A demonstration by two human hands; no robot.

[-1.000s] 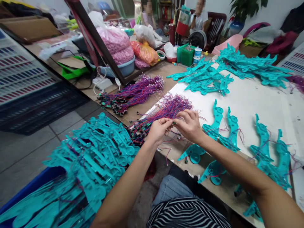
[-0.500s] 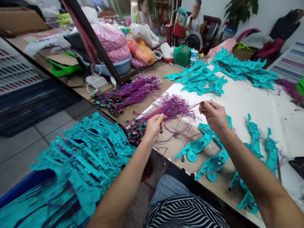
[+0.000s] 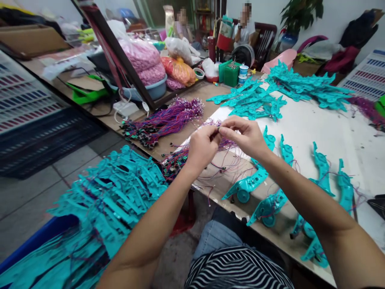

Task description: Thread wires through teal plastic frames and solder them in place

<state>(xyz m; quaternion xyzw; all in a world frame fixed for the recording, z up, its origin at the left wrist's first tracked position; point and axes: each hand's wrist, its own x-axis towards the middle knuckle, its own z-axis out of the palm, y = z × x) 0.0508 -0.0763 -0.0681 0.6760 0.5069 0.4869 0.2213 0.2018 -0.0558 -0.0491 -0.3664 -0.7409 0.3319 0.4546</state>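
My left hand [image 3: 203, 146] and my right hand [image 3: 245, 134] meet above a heap of thin red, blue and purple wire leads [image 3: 176, 164] with small black ends. Both are closed in a pinch, fingertips together at a tiny dark part of one wire lead, mostly hidden by the fingers. Part of the heap lies behind and beneath my hands. Just right of them, several turquoise plastic parts [image 3: 251, 182] with round discs lie spaced out on the table, some with wires on them.
A second bundle of wire leads [image 3: 168, 120] lies farther back. Turquoise parts are stacked at the table's far side [image 3: 306, 86] and piled in a blue bin [image 3: 39, 241] at my left. A dark post [image 3: 120, 56] rises at the left. Two people sit in the background.
My right hand has moved left, bringing the small dark wire end to my left hand. My left hand has risen slightly, and the fingertips of both now meet.
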